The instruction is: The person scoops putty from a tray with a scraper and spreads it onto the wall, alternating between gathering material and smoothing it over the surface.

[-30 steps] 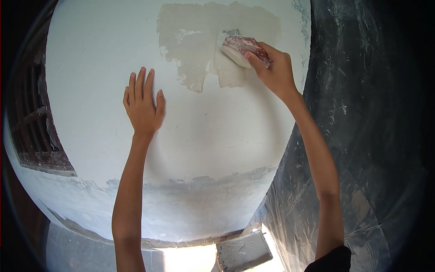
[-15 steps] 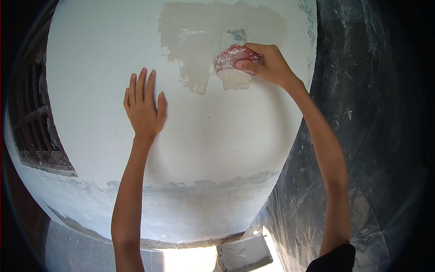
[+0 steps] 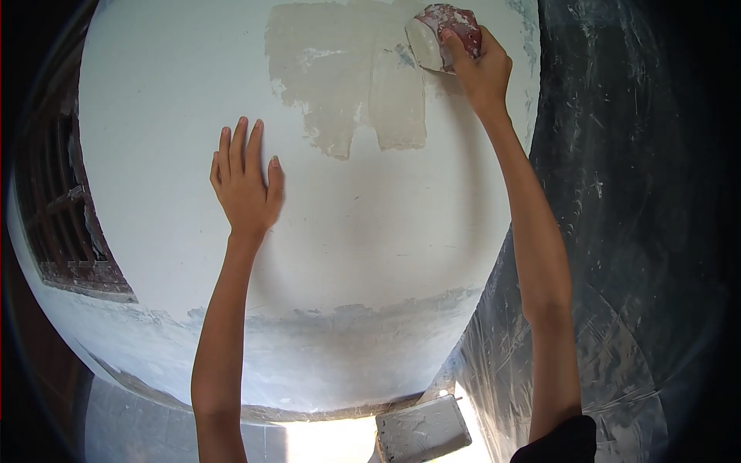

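So the right hand (image 3: 485,73) had a putty-smeared scraper (image 3: 455,29) pinched between thumb and fingers, with its pale, loaded side facing left, up against the white wall (image 3: 347,231). That put the scraper at the upper right part of a greyish-beige putty patch (image 3: 324,77), which spread out to the left of the right hand and ended in two ragged legs lower down. A small blue-grey spot (image 3: 404,55) showed just left of the scraper. The left hand (image 3: 247,189) was empty and wide open, palm to the wall, fingers pointing up and thumb out, below and left of the patch. Way off to its left was a dark barred window (image 3: 69,201). Well below both hands sat a rectangular tray (image 3: 424,430) with pale putty in it, and right of the right hand hung some dark, splattered plastic sheeting (image 3: 610,193).
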`<state>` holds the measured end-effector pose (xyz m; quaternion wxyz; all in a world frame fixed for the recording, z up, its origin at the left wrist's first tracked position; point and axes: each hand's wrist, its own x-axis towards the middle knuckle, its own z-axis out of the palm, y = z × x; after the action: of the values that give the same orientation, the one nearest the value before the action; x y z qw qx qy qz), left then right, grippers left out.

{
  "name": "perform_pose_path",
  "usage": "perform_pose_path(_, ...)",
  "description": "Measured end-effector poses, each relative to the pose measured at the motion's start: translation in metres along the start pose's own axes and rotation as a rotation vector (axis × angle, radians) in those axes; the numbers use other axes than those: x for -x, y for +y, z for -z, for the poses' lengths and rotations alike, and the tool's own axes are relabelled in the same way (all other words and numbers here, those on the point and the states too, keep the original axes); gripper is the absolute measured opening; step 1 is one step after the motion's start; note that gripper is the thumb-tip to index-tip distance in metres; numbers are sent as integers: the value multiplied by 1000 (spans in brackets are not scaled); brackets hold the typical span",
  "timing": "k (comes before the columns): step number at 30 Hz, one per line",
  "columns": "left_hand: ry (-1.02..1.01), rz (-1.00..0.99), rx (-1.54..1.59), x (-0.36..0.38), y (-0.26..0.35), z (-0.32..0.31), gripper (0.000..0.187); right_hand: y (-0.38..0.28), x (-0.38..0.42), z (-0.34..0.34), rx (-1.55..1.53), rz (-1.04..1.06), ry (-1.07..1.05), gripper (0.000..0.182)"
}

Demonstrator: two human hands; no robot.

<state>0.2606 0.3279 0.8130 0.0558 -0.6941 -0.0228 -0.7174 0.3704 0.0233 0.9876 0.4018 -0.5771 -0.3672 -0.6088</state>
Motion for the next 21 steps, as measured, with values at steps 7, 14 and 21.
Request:
perform_pose_path(7,7,15,9,1,0,-2,53,-33,32,-17,-240,-14,-178,42)
perform_pose_path(14,16,2,7,1,-3,-3,53,6,-7,-7,-74,72,6,44)
perform_pose_path(21,13,-5,3,-1,-2,-2,54,13,-23,14,18,-35,234,44)
